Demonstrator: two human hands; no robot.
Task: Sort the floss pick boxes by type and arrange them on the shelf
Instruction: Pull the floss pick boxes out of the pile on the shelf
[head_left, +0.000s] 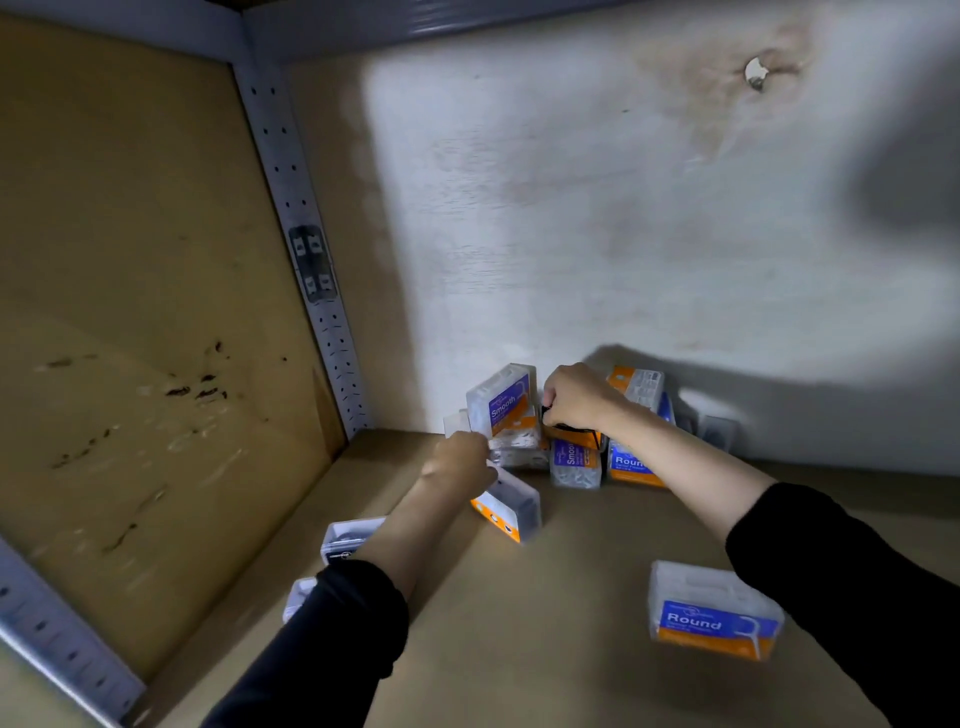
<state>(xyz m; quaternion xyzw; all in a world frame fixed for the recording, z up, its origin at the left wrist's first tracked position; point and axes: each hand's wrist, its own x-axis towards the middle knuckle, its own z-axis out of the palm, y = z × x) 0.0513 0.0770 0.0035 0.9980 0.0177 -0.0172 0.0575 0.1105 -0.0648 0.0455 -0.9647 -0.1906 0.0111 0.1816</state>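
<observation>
Several clear floss pick boxes with blue and orange labels lie in a heap against the back wall of the shelf (545, 649). A "Smooth" box (503, 397) leans on top of the heap. My left hand (460, 460) reaches into the heap's left side, its fingers at a clear box (511, 441); the hold is blurred. My right hand (576, 397) is curled round a box with dark contents (574, 434). Another "Smooth" box (574, 462) and a "Round" box (631, 465) stand below it. A "Round" box (714, 613) lies alone at the front right.
A box (511, 506) lies flat under my left wrist. Two more boxes (345, 535) (297, 597) sit by my left forearm. A perforated metal upright (306, 249) and a brown side panel (130, 312) close the shelf on the left.
</observation>
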